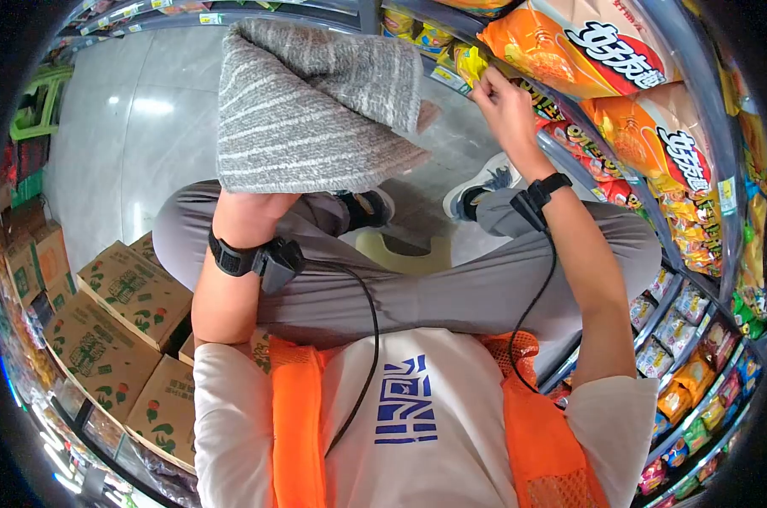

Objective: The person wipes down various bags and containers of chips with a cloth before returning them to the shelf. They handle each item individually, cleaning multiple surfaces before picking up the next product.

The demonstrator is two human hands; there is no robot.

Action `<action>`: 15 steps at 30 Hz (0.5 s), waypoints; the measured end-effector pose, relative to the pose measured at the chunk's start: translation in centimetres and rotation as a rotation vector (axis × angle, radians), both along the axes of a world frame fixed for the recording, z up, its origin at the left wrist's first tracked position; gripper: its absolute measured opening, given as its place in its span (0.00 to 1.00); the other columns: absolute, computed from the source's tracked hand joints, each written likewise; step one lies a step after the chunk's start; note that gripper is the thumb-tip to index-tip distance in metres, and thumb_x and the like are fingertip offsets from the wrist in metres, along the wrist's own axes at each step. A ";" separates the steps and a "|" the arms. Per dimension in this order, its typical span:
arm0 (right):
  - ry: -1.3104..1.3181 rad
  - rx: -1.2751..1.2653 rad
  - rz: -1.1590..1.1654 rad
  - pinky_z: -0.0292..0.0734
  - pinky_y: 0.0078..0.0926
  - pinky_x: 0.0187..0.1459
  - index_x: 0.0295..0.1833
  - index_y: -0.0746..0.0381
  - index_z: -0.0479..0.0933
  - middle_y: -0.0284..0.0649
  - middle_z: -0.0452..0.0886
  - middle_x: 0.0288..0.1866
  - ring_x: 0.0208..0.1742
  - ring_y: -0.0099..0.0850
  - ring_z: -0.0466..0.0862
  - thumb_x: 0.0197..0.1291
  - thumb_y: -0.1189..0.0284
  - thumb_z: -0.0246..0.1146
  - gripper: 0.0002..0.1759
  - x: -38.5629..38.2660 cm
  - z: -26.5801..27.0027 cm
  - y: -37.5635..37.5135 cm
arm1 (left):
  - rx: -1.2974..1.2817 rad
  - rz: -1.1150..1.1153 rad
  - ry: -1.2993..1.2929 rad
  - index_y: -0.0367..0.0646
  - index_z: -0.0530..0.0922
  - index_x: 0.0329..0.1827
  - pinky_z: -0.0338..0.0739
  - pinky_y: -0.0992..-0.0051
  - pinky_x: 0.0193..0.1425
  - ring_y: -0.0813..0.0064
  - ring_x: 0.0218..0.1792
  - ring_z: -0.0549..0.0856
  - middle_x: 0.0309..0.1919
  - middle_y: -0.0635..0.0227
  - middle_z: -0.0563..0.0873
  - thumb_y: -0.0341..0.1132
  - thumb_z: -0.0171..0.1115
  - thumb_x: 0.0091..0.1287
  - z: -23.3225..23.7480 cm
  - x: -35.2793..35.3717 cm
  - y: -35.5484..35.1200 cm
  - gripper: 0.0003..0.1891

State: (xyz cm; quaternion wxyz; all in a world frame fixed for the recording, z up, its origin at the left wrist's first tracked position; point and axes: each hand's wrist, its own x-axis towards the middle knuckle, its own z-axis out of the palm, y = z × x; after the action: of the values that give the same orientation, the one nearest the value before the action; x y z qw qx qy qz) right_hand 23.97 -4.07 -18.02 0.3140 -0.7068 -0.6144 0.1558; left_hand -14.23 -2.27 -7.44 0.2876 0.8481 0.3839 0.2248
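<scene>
Evidently the grey striped cloth lies folded over the left hand, perhaps to hold it up off the floor and clear of the goods; the fabric covers the fingers, so I cannot tell how tightly they close. The right hand reaches to the row's edge, thumb and fingertips brought narrowly together on a yellow snack packet, which sits just beside a white price tag and near the large orange 好友趣 chip bags, a light pinch that seems suited to thin, slippery film
</scene>
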 end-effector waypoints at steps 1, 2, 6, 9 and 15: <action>-0.005 -0.005 -0.002 0.77 0.41 0.33 0.32 0.65 0.74 0.48 0.79 0.25 0.28 0.51 0.82 0.58 0.73 0.66 0.09 0.0 -0.2 0.1 | -0.004 -0.006 -0.004 0.44 0.83 0.57 0.72 0.60 0.68 0.56 0.63 0.79 0.59 0.61 0.83 0.29 0.69 0.58 -0.2 -0.2 0.0 0.21; 0.007 -0.037 -0.018 0.77 0.41 0.34 0.32 0.65 0.74 0.48 0.79 0.25 0.29 0.51 0.82 0.58 0.73 0.66 0.09 0.2 -0.7 0.1 | -0.008 -0.012 -0.009 0.44 0.83 0.56 0.71 0.60 0.68 0.56 0.63 0.79 0.59 0.61 0.83 0.28 0.69 0.58 -0.3 -0.3 0.1 0.21; 0.038 -0.177 -0.115 0.78 0.39 0.38 0.35 0.65 0.76 0.50 0.81 0.28 0.34 0.48 0.85 0.60 0.71 0.66 0.09 2.0 -2.7 0.6 | -0.026 -0.039 -0.107 0.45 0.83 0.57 0.71 0.60 0.69 0.58 0.63 0.79 0.58 0.61 0.83 0.27 0.68 0.57 -0.3 0.1 0.4 0.22; 0.141 -0.129 -0.140 0.80 0.34 0.46 0.47 0.68 0.77 0.51 0.84 0.41 0.45 0.43 0.87 0.62 0.71 0.65 0.13 3.2 -6.0 1.2 | -0.012 -0.045 -0.108 0.45 0.83 0.57 0.71 0.60 0.69 0.58 0.63 0.79 0.58 0.61 0.84 0.27 0.69 0.57 -0.4 0.0 0.4 0.22; 0.753 -0.075 -0.088 0.79 0.33 0.59 0.72 0.71 0.57 0.52 0.68 0.70 0.63 0.40 0.80 0.66 0.75 0.62 0.33 1.2 -5.7 1.4 | 0.008 -0.062 -0.080 0.45 0.83 0.57 0.71 0.61 0.68 0.59 0.63 0.79 0.58 0.61 0.84 0.26 0.69 0.58 -0.9 -0.5 0.3 0.21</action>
State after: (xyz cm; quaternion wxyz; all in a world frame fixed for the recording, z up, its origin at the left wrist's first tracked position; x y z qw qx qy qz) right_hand 25.20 -2.64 -23.71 0.4982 -0.6367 -0.4188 0.4135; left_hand -14.78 -1.97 -8.37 0.3063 0.8511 0.3448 0.2509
